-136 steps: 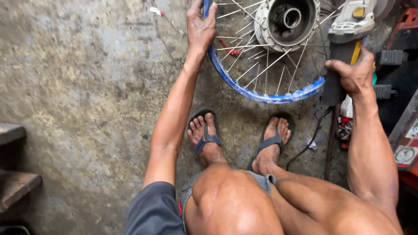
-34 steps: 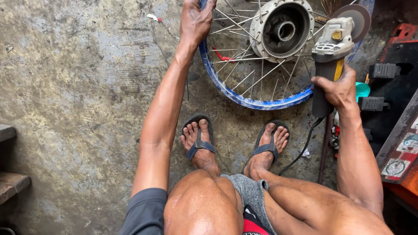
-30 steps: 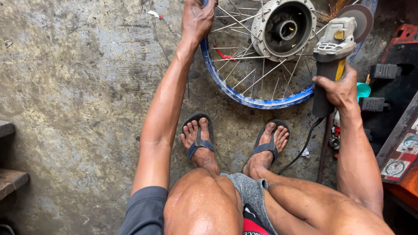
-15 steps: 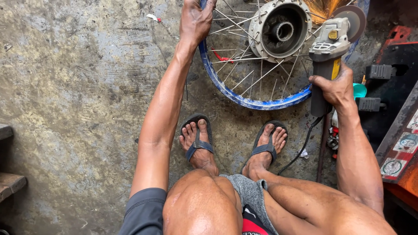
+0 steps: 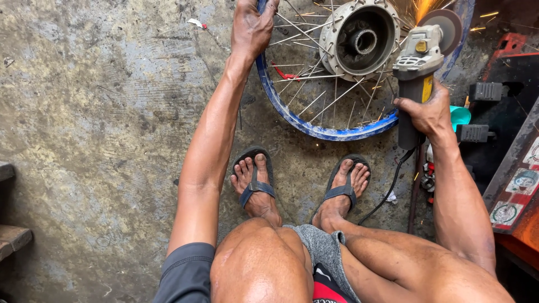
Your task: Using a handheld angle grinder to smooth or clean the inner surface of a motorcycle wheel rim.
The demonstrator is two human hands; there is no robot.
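A spoked wheel with a blue rim (image 5: pixel 314 128) and a grey metal hub (image 5: pixel 359 39) lies flat on the concrete floor in front of my feet. My left hand (image 5: pixel 252 25) grips the rim at its left side, fingers curled over it. My right hand (image 5: pixel 426 112) is wrapped around the dark handle of a grey angle grinder (image 5: pixel 418 56). The grinder's disc (image 5: pixel 446 25) sits at the wheel's upper right, and orange sparks fly from it.
My two feet in dark flip-flops (image 5: pixel 255 182) rest just below the wheel. The grinder's black cable (image 5: pixel 390 188) trails past my right foot. Dark tool parts (image 5: pixel 480 132) and a red box (image 5: pixel 514 47) crowd the right side. A wooden step (image 5: pixel 14 238) is at far left.
The grinder has moved up from beside the wheel to its upper right edge, and sparks now fly from the disc. My left hand stays on the rim.
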